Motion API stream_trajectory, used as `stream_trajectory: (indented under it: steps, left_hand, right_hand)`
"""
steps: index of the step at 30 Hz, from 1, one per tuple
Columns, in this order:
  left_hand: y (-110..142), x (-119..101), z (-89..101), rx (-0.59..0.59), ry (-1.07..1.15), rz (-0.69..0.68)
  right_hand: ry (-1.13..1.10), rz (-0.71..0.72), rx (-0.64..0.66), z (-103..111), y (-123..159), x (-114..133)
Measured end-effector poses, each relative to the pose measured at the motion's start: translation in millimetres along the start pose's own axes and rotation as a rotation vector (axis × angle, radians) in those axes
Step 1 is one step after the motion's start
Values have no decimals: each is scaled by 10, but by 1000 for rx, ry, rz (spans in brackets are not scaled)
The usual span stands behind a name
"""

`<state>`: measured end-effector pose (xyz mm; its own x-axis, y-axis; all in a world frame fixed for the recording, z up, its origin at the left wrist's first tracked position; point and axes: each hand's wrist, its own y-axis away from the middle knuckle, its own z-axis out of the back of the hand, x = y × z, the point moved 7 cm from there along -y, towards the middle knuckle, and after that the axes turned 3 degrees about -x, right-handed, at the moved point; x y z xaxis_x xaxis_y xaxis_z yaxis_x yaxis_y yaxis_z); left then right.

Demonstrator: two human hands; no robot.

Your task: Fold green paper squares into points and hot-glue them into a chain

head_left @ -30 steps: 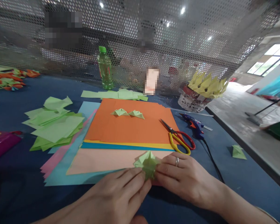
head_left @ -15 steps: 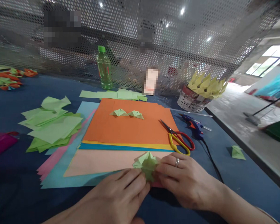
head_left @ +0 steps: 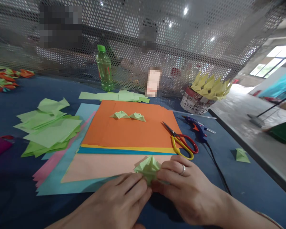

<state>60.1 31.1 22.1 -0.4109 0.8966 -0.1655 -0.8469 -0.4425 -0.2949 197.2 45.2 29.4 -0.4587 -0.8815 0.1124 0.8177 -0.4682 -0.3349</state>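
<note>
Both my hands pinch a light green piece of folded paper [head_left: 148,166] with pointed, star-like folds, low over the front edge of a paper stack. My left hand [head_left: 127,197] has its fingers closed on the lower left edge. My right hand [head_left: 183,183], with a ring on one finger, grips the right edge. The fingertips hide the lower part of the folded paper. Beyond it, two small folded green paper pieces [head_left: 120,114] lie side by side on orange paper [head_left: 124,132]. Red-and-yellow-handled scissors [head_left: 181,141] rest on the orange sheets, close to my right hand.
Loose green sheets [head_left: 52,128] are piled at left. A blue glue gun [head_left: 199,128] with a black cord lies right of the scissors. Behind stand a green bottle [head_left: 104,70] and a basket [head_left: 196,100] with yellow paper points. A small green piece [head_left: 242,156] lies far right.
My right fingers have shifted slightly around the right edge of the folded paper, and its lower part is more covered. The whole view has shifted a little.
</note>
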Motion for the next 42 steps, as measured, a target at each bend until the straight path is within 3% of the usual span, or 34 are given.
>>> stream_trajectory:
  steps: [6, 17, 20, 26, 35, 38, 42]
  left_hand:
    - [18, 4, -13, 33, -38, 5]
    - [35, 12, -86, -72, -89, -45]
    - [22, 17, -73, 36, -84, -16]
    - [-7, -32, 85, -14, -34, -5]
    - [-13, -61, 83, -58, -48, 0]
    - [-15, -68, 134, -120, -70, -8]
    - [-8, 53, 321, -371, -138, 48]
  right_hand:
    - [10, -15, -31, 5, -3, -22]
    - [81, -4, -78, 82, -36, -73]
    - [25, -4, -87, 95, -26, -85]
    - [-251, -300, -256, 163, -15, -373]
    - [-369, -454, -183, -18, -74, -495]
    - [-403, -540, -161, -43, -60, -539]
    - [-462, -573, -110, -73, -87, -510]
